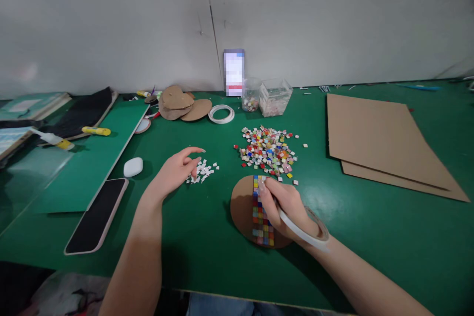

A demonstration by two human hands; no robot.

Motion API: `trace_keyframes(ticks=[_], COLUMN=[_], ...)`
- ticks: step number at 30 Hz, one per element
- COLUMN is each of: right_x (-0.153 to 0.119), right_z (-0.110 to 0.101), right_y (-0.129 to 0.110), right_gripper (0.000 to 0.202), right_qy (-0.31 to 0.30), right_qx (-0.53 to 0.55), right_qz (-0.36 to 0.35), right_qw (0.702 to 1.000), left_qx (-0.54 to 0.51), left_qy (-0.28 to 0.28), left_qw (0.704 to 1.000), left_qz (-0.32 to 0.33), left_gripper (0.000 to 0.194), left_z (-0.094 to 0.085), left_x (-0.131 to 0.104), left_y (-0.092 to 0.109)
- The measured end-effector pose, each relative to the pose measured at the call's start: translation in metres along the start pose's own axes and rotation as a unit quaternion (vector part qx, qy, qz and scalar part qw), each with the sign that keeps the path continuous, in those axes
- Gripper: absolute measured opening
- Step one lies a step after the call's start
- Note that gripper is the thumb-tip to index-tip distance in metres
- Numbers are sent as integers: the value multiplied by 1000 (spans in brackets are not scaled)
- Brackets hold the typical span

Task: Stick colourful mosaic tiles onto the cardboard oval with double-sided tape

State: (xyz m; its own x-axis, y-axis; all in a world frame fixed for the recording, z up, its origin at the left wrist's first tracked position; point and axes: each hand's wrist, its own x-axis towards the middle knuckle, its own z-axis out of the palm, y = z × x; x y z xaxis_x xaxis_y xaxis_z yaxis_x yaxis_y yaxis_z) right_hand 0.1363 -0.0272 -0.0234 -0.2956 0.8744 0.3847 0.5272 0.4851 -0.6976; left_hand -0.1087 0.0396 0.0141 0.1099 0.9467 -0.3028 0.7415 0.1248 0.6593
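Note:
My left hand [177, 170] hovers at a small pile of white chips [204, 172], its index finger stretched out and the other fingers loosely bent. Whether a fingertip touches a chip, I cannot tell. My right hand [287, 202] is closed, with a roll of white tape [301, 231] tucked against the palm and looping back towards the wrist. Its fingertips press at the upper part of a strip of coloured mosaic tiles [260, 229]. The tiles sit in rows on a round cardboard disc [242, 205], partly covered by this hand.
Loose mosaic tiles [266, 148] are heaped beyond the disc. Behind stand clear containers [276, 98], a lit phone [234, 74], another tape roll [221, 114] and cardboard discs [177, 98]. Cardboard sheets [374, 133] lie right; a dark phone [97, 217] and white case [133, 167] left.

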Motion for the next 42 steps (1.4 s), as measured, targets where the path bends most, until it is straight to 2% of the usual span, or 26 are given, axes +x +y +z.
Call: trace_keyframes(ticks=[3,6,11,15,20,26,28,32,34,36,42], right_x=[0,0,-1,-1,-1,1,1,1,1,1,0], right_z=[0,0,1,1,1,-1,-1,-1,-1,-1,-1], right_y=[-1,0,2,2,2,-2,-3,-2,-1,-1,-1], right_gripper=[28,27,28,28,28,27,27,27,27,27,27], right_qy=[1,-5,-2,-2,-1,5,6,6,2,-4,8], right_qx=[-1,0,1,-6,-3,-11,-12,-14,-16,-15,-21], right_qz=[3,3,-1,-4,-2,0,-2,-2,0,2,-7], right_qw=[1000,1000,1000,1000,1000,1000,1000,1000,1000,1000,1000], left_qx=[24,32,60,48,19,-19,-27,-54,-50,-55,-105], left_qy=[25,21,16,-4,25,18,-18,-205,-243,-234,-134], left_qw=[999,999,996,998,999,997,997,977,969,971,985], left_qz=[2,18,62,46,34,76,70,-1,-18,-22,-40], left_gripper=[30,27,32,23,25,26,28,31,31,32,28], left_z=[0,0,0,1,0,4,4,-3,-9,-14,-28], left_x=[1,1,1,2,1,-4,-7,-11,-11,-11,-8], left_y=[-2,-4,-4,-4,-3,11,11,-1,-7,-13,-23])
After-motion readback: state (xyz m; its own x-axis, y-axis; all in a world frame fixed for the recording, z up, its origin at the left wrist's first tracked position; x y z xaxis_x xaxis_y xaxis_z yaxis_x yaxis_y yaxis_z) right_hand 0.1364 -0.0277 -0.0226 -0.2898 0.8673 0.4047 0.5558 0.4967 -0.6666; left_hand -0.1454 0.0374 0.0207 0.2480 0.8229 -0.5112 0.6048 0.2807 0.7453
